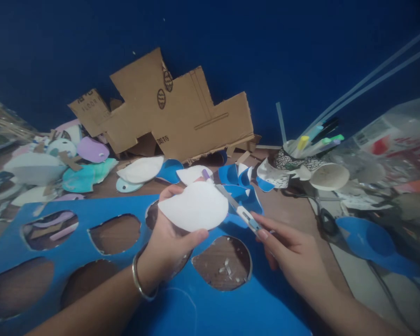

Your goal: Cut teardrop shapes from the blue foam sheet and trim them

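Note:
Between thumb and fingers, my left hand (175, 238) grips a white teardrop-shaped cutout (196, 205) above the table, its flat face toward me. My right hand (283, 242) is closed round the handle of a white utility knife (248, 219). The knife's blade points up and left and lies at the cutout's right edge; whether it touches cannot be told. Below both hands spreads a blue sheet (175, 303) with several teardrop-shaped holes. Small white scraps (227, 268) lie inside the hole under the cutout.
Cut brown cardboard (185, 116) leans at the blue wall. White and blue cutouts (142, 169) lie before it, with coloured paper fish (87, 175) on the left. A patterned pen cup (290, 156), black-handled scissors (327, 219) and a plastic bag (399, 135) are on the right.

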The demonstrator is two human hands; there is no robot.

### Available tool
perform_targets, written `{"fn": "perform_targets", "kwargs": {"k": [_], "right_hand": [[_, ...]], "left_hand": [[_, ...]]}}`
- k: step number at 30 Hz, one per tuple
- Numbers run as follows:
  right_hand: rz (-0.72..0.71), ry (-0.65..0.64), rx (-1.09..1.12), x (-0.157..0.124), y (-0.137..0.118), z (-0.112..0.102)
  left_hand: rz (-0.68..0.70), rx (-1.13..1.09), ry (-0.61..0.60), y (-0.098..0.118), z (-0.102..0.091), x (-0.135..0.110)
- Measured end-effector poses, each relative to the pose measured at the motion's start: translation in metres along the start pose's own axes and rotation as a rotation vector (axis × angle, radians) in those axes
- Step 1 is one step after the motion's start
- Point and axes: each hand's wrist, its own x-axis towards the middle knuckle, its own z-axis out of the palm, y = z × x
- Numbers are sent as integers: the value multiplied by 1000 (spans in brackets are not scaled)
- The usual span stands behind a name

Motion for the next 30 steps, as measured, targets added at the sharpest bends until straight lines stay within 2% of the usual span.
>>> {"fn": "perform_targets", "kwargs": {"k": [5, 13, 22, 30], "right_hand": [[-8, -1, -27, 1, 1, 0], [-23, 5, -37, -1, 0, -1], [-32, 14, -16, 0, -1, 0], [-1, -1, 9, 0, 1, 0]], "left_hand": [[-13, 43, -41, -2, -3, -1], [0, 72, -35, -2, -4, -2], [31, 87, 40, 0, 0, 1], [36, 68, 34, 0, 1, 0]]}}
